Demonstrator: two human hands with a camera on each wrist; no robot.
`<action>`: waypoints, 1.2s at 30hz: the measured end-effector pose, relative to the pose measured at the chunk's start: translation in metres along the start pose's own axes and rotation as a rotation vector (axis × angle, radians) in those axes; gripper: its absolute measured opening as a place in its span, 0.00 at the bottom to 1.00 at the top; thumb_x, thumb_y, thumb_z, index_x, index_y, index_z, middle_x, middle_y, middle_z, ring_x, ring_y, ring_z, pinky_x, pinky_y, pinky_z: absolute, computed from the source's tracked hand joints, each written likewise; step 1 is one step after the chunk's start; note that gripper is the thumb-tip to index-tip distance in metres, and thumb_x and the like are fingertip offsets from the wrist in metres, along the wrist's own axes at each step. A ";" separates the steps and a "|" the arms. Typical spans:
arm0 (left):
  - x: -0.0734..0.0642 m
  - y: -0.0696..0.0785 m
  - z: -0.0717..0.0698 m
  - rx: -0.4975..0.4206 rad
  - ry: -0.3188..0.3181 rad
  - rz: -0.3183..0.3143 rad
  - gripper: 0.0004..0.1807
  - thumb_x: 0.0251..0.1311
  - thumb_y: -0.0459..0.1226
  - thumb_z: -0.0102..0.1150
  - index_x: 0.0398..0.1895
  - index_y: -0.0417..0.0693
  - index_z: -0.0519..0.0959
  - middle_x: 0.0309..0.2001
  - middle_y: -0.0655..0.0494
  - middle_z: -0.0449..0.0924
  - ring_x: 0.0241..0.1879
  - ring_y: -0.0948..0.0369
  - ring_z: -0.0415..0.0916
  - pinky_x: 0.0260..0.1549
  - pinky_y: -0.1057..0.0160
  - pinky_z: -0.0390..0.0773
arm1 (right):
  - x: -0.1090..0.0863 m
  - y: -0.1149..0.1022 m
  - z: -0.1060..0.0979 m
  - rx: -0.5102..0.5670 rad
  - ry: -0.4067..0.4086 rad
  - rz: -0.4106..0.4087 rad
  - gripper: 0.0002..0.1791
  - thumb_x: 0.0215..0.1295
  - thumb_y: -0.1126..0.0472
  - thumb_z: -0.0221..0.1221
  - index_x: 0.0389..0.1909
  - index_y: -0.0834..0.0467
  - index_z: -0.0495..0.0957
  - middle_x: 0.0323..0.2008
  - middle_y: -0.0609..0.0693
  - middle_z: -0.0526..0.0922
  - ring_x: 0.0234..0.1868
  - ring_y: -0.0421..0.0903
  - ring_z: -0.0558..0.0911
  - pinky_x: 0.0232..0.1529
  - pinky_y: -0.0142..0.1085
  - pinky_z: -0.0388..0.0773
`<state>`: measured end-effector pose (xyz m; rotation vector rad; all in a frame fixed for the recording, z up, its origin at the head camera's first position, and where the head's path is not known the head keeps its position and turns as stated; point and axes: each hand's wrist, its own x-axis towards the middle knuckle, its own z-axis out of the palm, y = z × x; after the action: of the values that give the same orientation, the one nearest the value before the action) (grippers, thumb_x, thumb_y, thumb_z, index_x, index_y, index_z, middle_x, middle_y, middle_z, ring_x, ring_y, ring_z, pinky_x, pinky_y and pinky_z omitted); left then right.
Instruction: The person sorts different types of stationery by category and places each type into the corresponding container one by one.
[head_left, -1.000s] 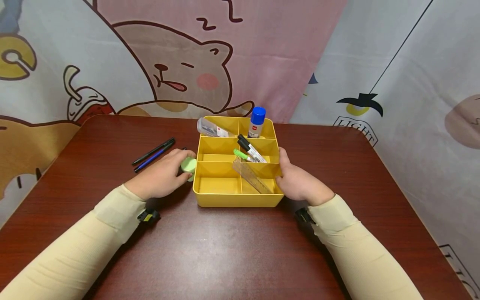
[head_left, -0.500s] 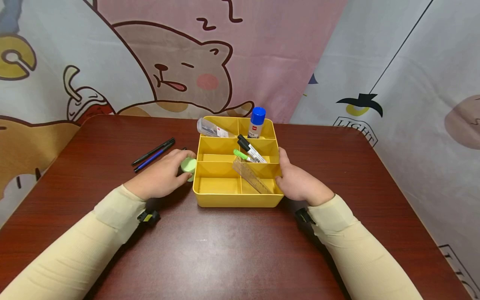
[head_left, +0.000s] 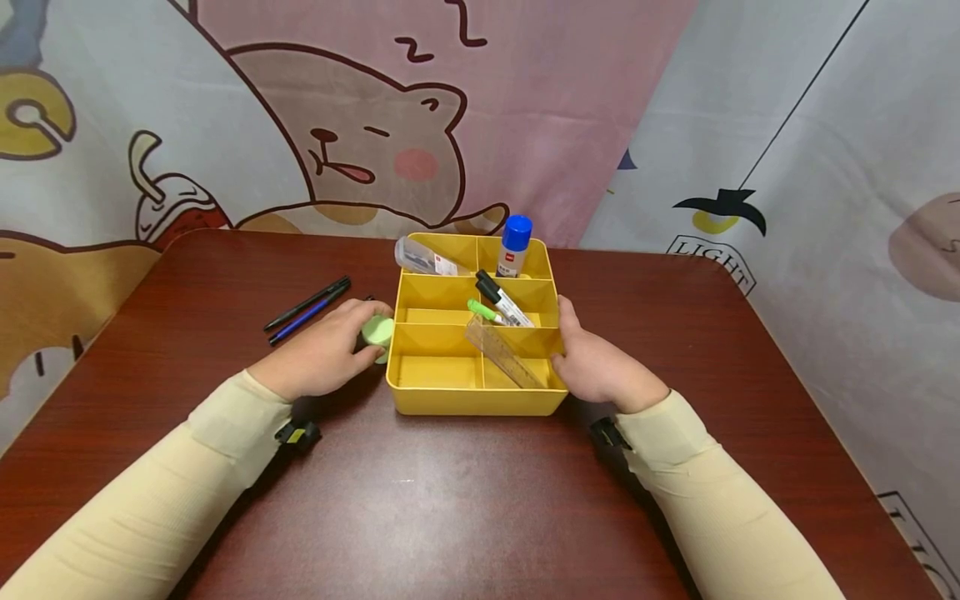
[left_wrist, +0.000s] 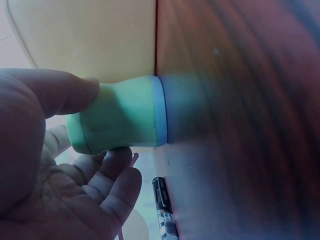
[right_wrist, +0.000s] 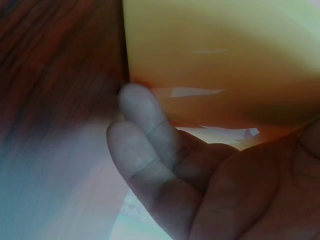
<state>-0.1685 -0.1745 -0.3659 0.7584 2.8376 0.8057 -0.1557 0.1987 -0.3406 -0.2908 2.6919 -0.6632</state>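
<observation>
My left hand [head_left: 324, 348] pinches a small light-green waisted cylinder [left_wrist: 122, 115] between thumb and fingers. It stands on the table against the left wall of a yellow compartment box [head_left: 480, 402], and a paler band rings its base. My right hand [head_left: 603, 367] rests against the box's right wall with fingers fairly straight, as the right wrist view also shows. In the box sit a clear plastic case [head_left: 423, 257], a blue-capped glue stick [head_left: 514, 246], a black-capped marker [head_left: 504, 298], a green-capped pen [head_left: 486, 312] and a clear ruler [head_left: 504, 354].
Two pens, one black [head_left: 306, 303] and one blue [head_left: 309, 323], lie left of the box, behind my left hand. A dark tip of something shows just beyond that hand. The brown table [head_left: 450, 500] ends at a cartoon-printed cloth [head_left: 562, 100].
</observation>
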 end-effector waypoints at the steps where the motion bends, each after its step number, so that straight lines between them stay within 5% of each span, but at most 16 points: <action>1: 0.000 0.000 0.000 0.000 0.000 0.000 0.25 0.71 0.35 0.62 0.69 0.43 0.70 0.61 0.44 0.75 0.59 0.50 0.73 0.61 0.45 0.74 | 0.000 0.000 0.000 -0.003 0.001 -0.001 0.44 0.76 0.62 0.47 0.82 0.58 0.29 0.58 0.72 0.81 0.52 0.57 0.86 0.65 0.58 0.76; 11: 0.001 0.000 0.001 -0.008 -0.008 -0.007 0.25 0.73 0.36 0.61 0.70 0.43 0.70 0.62 0.44 0.75 0.60 0.50 0.72 0.63 0.44 0.73 | -0.001 0.000 -0.001 -0.023 -0.007 0.002 0.45 0.77 0.62 0.46 0.82 0.60 0.26 0.64 0.73 0.78 0.60 0.61 0.84 0.70 0.59 0.72; 36: 0.001 -0.001 0.000 -0.006 -0.008 -0.019 0.27 0.72 0.36 0.62 0.71 0.43 0.69 0.62 0.44 0.74 0.60 0.50 0.73 0.63 0.45 0.74 | -0.001 -0.002 -0.001 -0.018 -0.013 0.004 0.44 0.77 0.62 0.46 0.82 0.59 0.28 0.63 0.73 0.78 0.59 0.61 0.85 0.70 0.60 0.72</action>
<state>-0.1696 -0.1746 -0.3667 0.7315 2.8298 0.8068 -0.1553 0.1981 -0.3385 -0.2933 2.6868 -0.6345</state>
